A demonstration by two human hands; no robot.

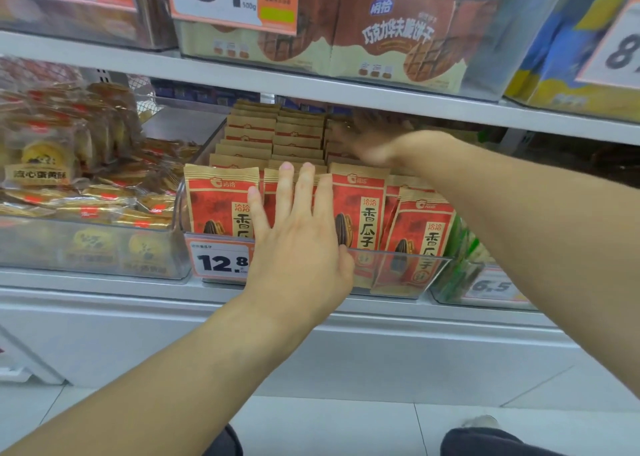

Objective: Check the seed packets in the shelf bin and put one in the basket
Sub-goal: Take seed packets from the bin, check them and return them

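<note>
Seed packets (360, 210) stand upright in rows inside the clear shelf bin (408, 268), long axis vertical, printed faces toward the camera. Flat against the front row lies the left hand (298, 244), fingers straight, covering the middle packet. Farther back in the bin, the right hand (370, 144) is motion-blurred; its grip cannot be told.

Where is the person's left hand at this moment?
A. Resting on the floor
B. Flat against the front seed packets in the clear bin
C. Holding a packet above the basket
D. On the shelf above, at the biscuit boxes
B: the left hand lies with straight fingers against the front red seed packets in the clear bin.
</note>
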